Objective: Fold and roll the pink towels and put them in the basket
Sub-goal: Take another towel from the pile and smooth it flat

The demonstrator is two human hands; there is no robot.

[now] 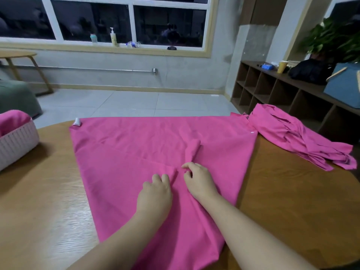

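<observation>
A large pink towel [136,152] lies spread over the round wooden table [39,201], a white label at its far left corner. A raised ridge of cloth runs up its middle. My left hand [155,193] lies on the towel beside that ridge, its fingers curled into the fabric. Just to the right, my right hand [198,178] pinches the fold between thumb and fingers. A heap of more pink towels [292,137] sits at the table's right edge. The pale pink basket [17,145] stands at the far left with pink cloth inside.
A dark wooden cubby shelf [282,94] stands to the right behind the table, carrying a blue box, a black bag and a yellow cup. Grey tiled floor lies beyond the table. A window sill with bottles runs along the back wall.
</observation>
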